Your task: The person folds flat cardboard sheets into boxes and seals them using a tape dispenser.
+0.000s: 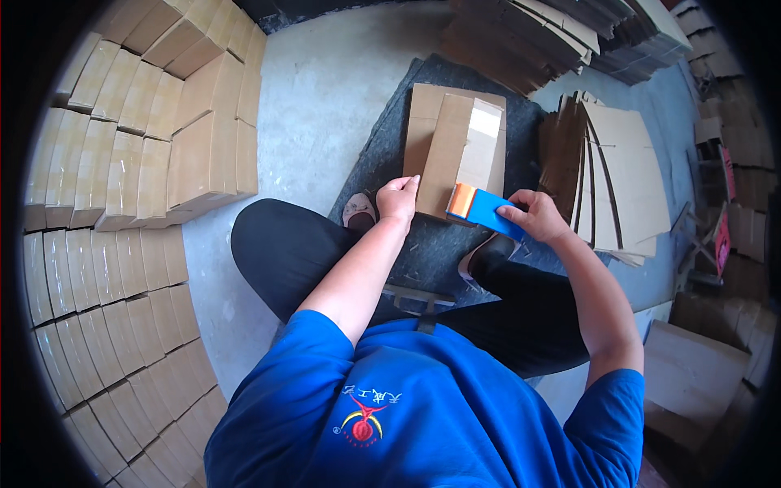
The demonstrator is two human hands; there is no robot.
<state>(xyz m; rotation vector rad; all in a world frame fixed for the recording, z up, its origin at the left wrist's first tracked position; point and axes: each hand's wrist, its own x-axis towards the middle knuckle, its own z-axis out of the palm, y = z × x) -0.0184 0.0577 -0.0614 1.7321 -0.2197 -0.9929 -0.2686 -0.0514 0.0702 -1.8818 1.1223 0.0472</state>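
Observation:
Between my feet a brown cardboard box (446, 154) rests on another flat cardboard piece (419, 118) over a dark mat. A glossy strip of clear tape (486, 120) runs along its top seam. My right hand (533, 215) grips a blue tape dispenser (490, 210), whose orange-edged head touches the box's near end. My left hand (399, 198) is closed at the box's near left edge, thumb and finger pressed together against the cardboard; whether it pinches anything there is hidden.
Closed cartons (122, 167) are piled in a tall wall along the left. Flat cardboard sheets (622, 171) lean in a stack to the right of the box. More folded cardboard (529, 41) lies at the far right. The dark mat (382, 150) covers the grey floor (325, 89).

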